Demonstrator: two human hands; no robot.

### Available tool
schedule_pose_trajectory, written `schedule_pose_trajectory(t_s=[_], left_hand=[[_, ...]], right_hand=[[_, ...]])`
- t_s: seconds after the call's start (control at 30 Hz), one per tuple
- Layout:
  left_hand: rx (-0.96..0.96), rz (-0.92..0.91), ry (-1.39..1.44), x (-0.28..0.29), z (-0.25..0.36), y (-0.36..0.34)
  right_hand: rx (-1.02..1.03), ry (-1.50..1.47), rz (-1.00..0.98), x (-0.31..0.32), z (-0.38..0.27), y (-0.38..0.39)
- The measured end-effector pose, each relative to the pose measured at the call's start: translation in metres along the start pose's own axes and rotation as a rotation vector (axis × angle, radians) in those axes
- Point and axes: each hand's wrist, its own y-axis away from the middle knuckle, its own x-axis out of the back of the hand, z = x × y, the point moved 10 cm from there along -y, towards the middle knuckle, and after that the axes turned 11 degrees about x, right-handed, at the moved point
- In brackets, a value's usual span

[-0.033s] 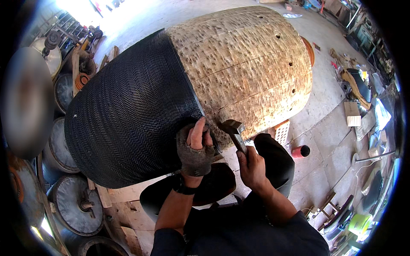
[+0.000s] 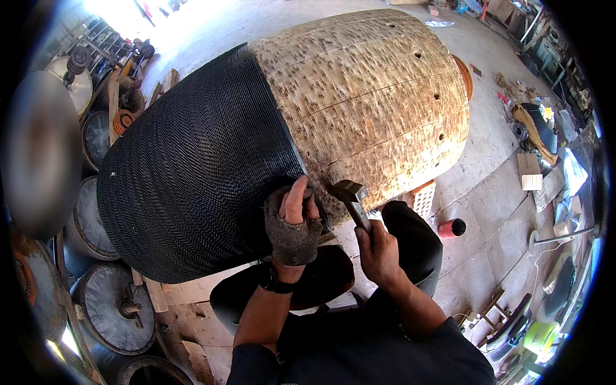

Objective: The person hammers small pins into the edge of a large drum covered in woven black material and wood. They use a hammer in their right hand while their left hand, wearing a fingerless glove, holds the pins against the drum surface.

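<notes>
The wooden drum (image 2: 372,96), lying on its side straight ahead, looks heavy and stiff, best gripped by its ends; its black ribbed covering (image 2: 186,154) seems springy, best held by the edge, where the gloved left hand (image 2: 292,228) is, fingers partly bent, though whether they pinch anything I cannot tell. The right hand (image 2: 380,253) has its fingers wrapped round a hammer (image 2: 357,210), probably head-heavy, its handle the hold. Against the earlier frame, hardly anything differs
</notes>
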Motion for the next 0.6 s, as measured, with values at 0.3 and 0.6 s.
schedule_pose_trajectory(t_s=[0.3, 0.6], left_hand=[[0.116, 0.023, 0.039, -0.006, 0.009, -0.015], [0.404, -0.142, -0.06, -0.028, -0.023, -0.01]], right_hand=[[0.143, -0.023, 0.028, 0.008, -0.029, -0.008], [0.187, -0.007, 0.045, 0.012, -0.045, -0.011]])
